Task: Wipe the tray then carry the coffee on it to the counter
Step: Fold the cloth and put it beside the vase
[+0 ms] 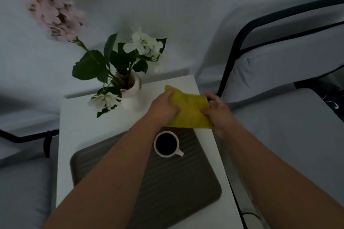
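White desk point(78, 135) bears a vase point(130, 83) and a tray point(186, 188) holding coffee point(166, 144); left grip point(163, 108) and right grip point(217, 110) both clutch a cloth point(189, 111).

No readable text, labels or numbers.

Tray point(188, 188): grey-brown, ribbed, flat on white table.
Coffee cup point(167, 144): white, full, upright on tray's far part.
Cloth point(189, 111): yellow, beyond tray.
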### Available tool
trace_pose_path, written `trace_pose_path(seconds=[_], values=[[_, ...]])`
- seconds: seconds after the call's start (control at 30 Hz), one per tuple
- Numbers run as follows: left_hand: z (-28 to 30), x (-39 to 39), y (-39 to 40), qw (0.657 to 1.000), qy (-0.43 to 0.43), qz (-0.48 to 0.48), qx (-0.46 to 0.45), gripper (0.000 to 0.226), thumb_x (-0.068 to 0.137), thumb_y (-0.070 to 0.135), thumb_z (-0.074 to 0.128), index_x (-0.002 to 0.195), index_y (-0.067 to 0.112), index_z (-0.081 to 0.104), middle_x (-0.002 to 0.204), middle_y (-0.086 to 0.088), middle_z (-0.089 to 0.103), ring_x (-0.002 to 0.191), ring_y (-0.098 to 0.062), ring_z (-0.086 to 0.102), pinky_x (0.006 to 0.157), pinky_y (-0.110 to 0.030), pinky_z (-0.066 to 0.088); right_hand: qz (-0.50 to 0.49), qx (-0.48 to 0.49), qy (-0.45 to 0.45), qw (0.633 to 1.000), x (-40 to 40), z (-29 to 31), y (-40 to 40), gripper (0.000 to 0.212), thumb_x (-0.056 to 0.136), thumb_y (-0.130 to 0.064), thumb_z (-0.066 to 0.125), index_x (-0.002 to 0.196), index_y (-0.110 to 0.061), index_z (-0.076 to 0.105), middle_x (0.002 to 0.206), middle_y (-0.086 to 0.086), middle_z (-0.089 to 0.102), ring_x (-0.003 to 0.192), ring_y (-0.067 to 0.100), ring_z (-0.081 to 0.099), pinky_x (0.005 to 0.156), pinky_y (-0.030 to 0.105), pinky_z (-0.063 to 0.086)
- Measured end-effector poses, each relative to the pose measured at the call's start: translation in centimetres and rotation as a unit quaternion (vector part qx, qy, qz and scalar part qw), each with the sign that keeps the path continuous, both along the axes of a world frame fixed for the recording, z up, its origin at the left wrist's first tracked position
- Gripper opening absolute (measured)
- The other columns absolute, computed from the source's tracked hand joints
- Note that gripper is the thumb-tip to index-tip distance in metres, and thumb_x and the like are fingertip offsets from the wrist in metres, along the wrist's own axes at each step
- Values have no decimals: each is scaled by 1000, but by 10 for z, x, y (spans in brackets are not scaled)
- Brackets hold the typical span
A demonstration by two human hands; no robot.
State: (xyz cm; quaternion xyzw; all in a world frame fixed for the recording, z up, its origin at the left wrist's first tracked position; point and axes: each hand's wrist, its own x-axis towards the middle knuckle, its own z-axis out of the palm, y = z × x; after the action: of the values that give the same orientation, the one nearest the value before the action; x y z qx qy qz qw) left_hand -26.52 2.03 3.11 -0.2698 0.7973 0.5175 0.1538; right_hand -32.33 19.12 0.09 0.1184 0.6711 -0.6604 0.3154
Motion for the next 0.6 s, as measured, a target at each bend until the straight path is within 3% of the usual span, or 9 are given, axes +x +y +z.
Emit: trace_pose_path(seconds=[0.1, 0.17, 0.2, 0.27, 0.33, 0.43, 0.53, 0.6], values=[[-13, -21, -7, 997, 10, -45, -57, 73, 92, 10, 57, 153, 19, 17, 158, -9, 25, 141, -26, 31, 111, -29, 28, 32, 82, 96, 991, -37, -12, -14, 47, 87, 9, 50, 123, -22, 55, 102, -1, 62, 86, 7, 59, 68, 20, 53], [-25, -29, -13, 994, 29, -62, -84, 65, 95, 6, 52, 152, 13, 21, 156, -12, 29, 140, -26, 32, 105, -23, 26, 54, 93, 145, 984, -54, -23, -25, 44, 89, 11, 44, 124, -12, 56, 101, -1, 59, 85, 4, 57, 72, 14, 53], [-33, -32, -16, 993, 36, -62, -94, 63, 95, 4, 51, 151, 11, 24, 154, -13, 32, 138, -27, 34, 101, -21, 27, 68, 96, 165, 979, -62, -31, -29, 42, 89, 13, 42, 122, -8, 57, 100, -2, 58, 89, 8, 58, 79, 16, 53], [-49, -38, -23, 990, 42, -63, -118, 65, 93, 2, 53, 150, 10, 24, 153, -16, 32, 138, -28, 34, 101, -22, 27, 81, 100, 187, 974, -74, -44, -40, 41, 88, 15, 41, 112, -11, 63, 100, -4, 59, 101, 18, 58, 99, 33, 49], [-66, -44, -30, 987, 41, -64, -144, 73, 90, 2, 55, 152, 11, 19, 156, -16, 26, 141, -28, 30, 107, -25, 24, 78, 93, 197, 973, -83, -60, -49, 43, 87, 14, 44, 102, -19, 67, 102, -2, 63, 107, 24, 58, 104, 43, 45], [-88, -55, -41, 982, 55, -61, -170, 77, 89, 4, 58, 153, 12, 17, 157, -16, 21, 142, -29, 27, 111, -27, 23, 121, 178, 243, 946, -91, -80, -56, 38, 90, 2, 46, 117, -18, 64, 109, -1, 61, 105, 13, 55, 100, 28, 45], [-107, -58, -49, 980, 18, -93, -173, 78, 88, 13, 64, 153, 14, 20, 157, -18, 16, 142, -31, 27, 114, -30, 23, 139, 193, 250, 939, -90, -99, -59, 33, 89, -5, 52, 120, -11, 62, 121, 9, 57, 113, 25, 56, 106, 30, 40], [-117, -52, -50, 975, -28, -124, -183, 75, 89, 17, 64, 152, 15, 23, 158, -18, 9, 140, -35, 29, 114, -33, 26, 189, 256, 259, 912, -85, -108, -57, 35, 89, -12, 59, 124, -11, 58, 133, 15, 45, 119, 26, 50, 104, 17, 32]])
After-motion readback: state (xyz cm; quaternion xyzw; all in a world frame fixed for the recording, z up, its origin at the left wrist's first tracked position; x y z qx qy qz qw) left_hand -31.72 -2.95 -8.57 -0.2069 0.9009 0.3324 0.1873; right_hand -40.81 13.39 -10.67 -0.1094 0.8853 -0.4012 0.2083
